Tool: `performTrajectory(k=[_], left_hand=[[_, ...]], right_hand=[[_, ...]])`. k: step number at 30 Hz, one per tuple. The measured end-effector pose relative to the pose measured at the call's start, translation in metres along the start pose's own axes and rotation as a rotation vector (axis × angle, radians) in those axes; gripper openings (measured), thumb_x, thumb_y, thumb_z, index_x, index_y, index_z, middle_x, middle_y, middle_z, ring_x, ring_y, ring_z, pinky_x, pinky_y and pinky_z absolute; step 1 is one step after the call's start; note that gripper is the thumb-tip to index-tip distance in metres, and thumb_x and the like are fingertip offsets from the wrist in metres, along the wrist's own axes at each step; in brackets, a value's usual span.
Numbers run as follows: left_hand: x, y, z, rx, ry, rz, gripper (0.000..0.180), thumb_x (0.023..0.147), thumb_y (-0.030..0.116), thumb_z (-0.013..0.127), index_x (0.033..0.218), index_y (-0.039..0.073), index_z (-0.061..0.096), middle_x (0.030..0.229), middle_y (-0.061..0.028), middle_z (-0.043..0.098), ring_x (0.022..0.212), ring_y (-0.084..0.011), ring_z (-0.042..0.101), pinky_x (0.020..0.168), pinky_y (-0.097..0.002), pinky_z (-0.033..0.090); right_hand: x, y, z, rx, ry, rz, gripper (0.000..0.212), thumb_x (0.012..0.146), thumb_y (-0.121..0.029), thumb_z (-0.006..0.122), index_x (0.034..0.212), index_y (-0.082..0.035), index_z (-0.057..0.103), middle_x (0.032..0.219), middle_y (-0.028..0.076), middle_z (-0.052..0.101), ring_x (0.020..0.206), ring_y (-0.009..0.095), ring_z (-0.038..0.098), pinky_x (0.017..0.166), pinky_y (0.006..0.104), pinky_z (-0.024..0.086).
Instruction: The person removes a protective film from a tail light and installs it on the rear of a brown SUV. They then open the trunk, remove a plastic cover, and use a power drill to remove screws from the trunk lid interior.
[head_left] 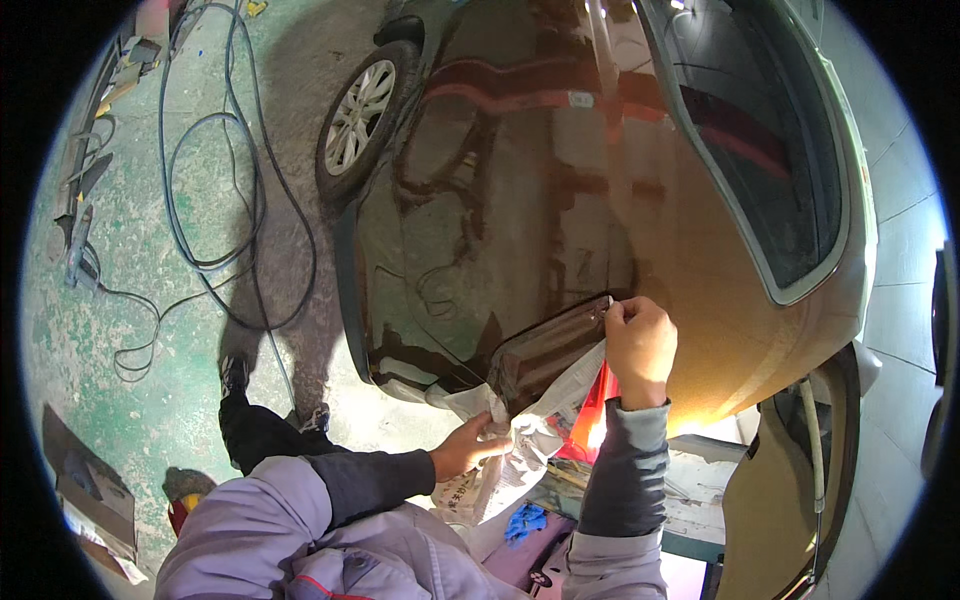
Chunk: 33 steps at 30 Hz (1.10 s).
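Observation:
At the rear corner of a glossy brown car [690, 340], both my hands are closed on a crumpled sheet of printed newspaper [540, 445]. My left hand [468, 447] grips its lower left part, thumb uppermost. Higher up and to the right, my right hand [642, 345] pinches the sheet's upper edge between thumb and fingertips, close to the bodywork. Between the hands, the sheet borders a dark, shiny brown recessed area [545, 360] on the car. A red tail light [590, 415] shows partly behind the sheet, near my right wrist.
The car's wheel [365, 115] is at the upper left of the body. Dark hoses [165, 180] lie coiled on the worn green floor. Below my hands is a blue crumpled glove or cloth [525, 522]. A cardboard box [90, 490] stands at lower left; an opened tailgate [800, 480] is at right.

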<state>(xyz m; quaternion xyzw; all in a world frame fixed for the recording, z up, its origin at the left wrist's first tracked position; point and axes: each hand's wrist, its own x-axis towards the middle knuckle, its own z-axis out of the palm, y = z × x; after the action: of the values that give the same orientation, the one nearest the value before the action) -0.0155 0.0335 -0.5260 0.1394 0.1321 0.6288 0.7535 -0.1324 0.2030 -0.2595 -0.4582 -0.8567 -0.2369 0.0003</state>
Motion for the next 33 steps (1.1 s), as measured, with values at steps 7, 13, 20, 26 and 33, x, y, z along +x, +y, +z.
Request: performTrajectory(k=[7,13,20,26,33], left_hand=[[-0.003,0.008,0.001,0.108,0.02,0.065,0.078,0.094,0.046,0.075,0.144,-0.008,0.048,0.143,-0.0239,0.056,0.135,-0.0316,0.052,0.115,-0.0381,0.038],[-0.004,0.008,0.002,0.098,0.02,0.086,0.068,0.094,0.043,0.075,0.138,-0.005,0.053,0.136,-0.0206,0.059,0.13,-0.0312,0.055,0.111,-0.0388,0.041],[-0.002,0.006,0.002,0.095,0.029,0.061,0.072,0.094,0.043,0.075,0.142,-0.004,0.051,0.14,-0.0195,0.057,0.133,-0.0314,0.053,0.113,-0.0378,0.04],[-0.007,0.016,0.005,0.064,0.027,0.013,0.073,0.093,0.04,0.075,0.145,-0.004,0.05,0.142,-0.0191,0.057,0.134,-0.0299,0.052,0.115,-0.038,0.038],[0.001,-0.004,-0.001,0.274,0.056,0.024,0.087,0.092,0.045,0.075,0.154,-0.003,0.039,0.154,-0.0234,0.044,0.141,-0.0329,0.043,0.115,-0.0389,0.036]], right_hand=[[-0.006,0.005,0.003,0.137,0.03,-0.005,0.021,0.09,-0.021,0.073,0.087,0.0,0.076,0.078,0.019,0.073,0.072,0.033,0.075,0.068,0.039,0.057],[-0.009,0.002,0.002,0.222,0.042,-0.076,0.016,0.091,-0.017,0.071,0.086,-0.002,0.076,0.076,0.018,0.073,0.067,0.033,0.074,0.063,0.0382,0.057],[-0.022,0.005,-0.003,0.224,0.011,-0.158,0.013,0.09,-0.013,0.072,0.087,-0.001,0.074,0.078,0.019,0.073,0.068,0.033,0.073,0.064,0.0385,0.056],[-0.038,0.002,-0.003,0.251,0.048,-0.294,0.007,0.091,-0.009,0.072,0.089,-0.002,0.071,0.078,0.015,0.07,0.065,0.032,0.068,0.06,0.0378,0.053],[-0.063,-0.018,-0.012,0.422,-0.067,-0.415,0.003,0.088,-0.002,0.072,0.09,-0.001,0.07,0.079,0.014,0.068,0.07,0.033,0.068,0.065,0.0383,0.054]])
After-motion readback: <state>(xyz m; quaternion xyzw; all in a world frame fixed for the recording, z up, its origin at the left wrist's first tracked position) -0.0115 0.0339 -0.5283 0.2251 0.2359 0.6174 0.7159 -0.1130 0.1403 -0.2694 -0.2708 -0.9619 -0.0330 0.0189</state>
